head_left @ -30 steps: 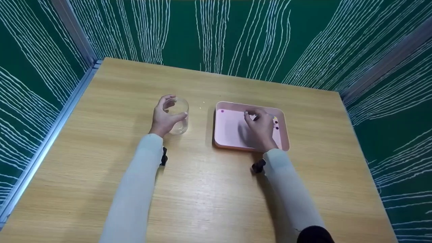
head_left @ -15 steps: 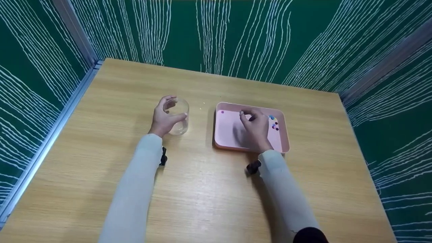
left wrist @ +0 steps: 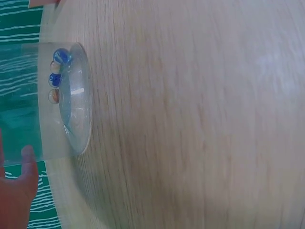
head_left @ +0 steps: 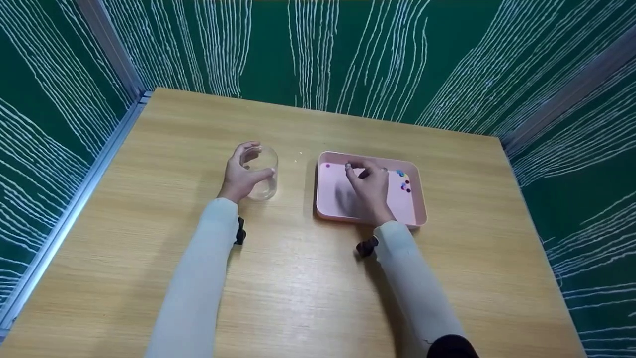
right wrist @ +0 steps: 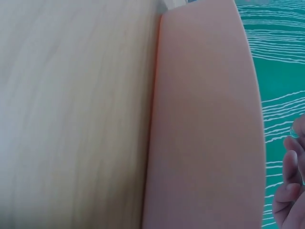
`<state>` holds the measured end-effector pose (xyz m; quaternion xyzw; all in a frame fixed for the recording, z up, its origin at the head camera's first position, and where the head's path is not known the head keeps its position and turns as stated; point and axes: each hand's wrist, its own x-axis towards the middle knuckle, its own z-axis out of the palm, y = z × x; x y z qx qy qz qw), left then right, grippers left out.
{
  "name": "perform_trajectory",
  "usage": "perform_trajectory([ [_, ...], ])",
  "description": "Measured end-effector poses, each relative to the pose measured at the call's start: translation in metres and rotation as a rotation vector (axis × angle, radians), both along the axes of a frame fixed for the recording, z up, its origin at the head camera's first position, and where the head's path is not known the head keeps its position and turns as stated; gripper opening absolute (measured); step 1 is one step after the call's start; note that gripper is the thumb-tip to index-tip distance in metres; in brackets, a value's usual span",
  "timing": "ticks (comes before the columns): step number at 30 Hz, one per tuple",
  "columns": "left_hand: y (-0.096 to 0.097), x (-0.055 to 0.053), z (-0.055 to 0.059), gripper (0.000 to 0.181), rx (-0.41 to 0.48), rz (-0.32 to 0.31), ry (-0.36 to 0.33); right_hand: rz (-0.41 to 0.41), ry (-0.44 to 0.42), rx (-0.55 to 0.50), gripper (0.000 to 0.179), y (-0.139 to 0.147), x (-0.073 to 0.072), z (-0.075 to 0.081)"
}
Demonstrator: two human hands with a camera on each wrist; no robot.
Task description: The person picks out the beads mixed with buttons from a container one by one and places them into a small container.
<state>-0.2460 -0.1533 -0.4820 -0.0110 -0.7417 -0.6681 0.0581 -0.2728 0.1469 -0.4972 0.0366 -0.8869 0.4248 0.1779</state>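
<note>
My left hand [head_left: 239, 174] grips a clear glass [head_left: 266, 181] that stands upright on the table, thumb on the near side and fingers round the far side. Several blue and clear marbles [left wrist: 55, 80] lie at the bottom of the glass in the left wrist view. Over the pink tray [head_left: 420, 206], my right hand [head_left: 372, 186] pinches a small clear marble [right wrist: 294, 131] between thumb and fingertip. The other fingers of that hand are curled, as the right wrist view shows at its edge.
Small coloured spots [head_left: 406, 187] show at the tray's right end, and a pink one [head_left: 328, 166] at its far left corner. Tiny pale specks [head_left: 296, 160] lie on the wooden table [head_left: 293, 278] between glass and tray. Green walls [head_left: 268, 54] with white lines surround the table.
My right hand has moved left over the tray with the marble, uncovering more coloured spots at the right end. The left hand and the glass have stayed in place.
</note>
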Motion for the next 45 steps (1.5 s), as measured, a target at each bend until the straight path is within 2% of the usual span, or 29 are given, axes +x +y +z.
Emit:
perform_trajectory([
  [14,-0.001,0.002,0.001,0.068,0.038,-0.026,-0.025,0.063,0.007,-0.025,0.024,-0.014,0.001,0.001],
  [21,-0.001,0.001,0.000,0.071,0.102,-0.071,-0.012,0.100,0.049,-0.021,0.022,-0.024,0.001,0.003],
  [25,-0.001,0.000,-0.002,0.069,0.105,-0.058,0.002,0.111,0.031,-0.031,0.023,-0.031,0.001,0.003],
  [33,-0.002,0.000,-0.003,0.068,0.092,-0.049,0.033,0.120,0.056,-0.081,0.021,-0.042,0.002,0.003],
  [38,-0.002,0.000,-0.004,0.067,0.098,-0.054,0.030,0.127,0.080,-0.099,0.018,-0.050,0.003,0.003],
  [45,-0.002,0.000,-0.001,0.069,0.098,-0.057,0.010,0.130,0.069,-0.127,0.014,-0.059,0.003,0.005],
])
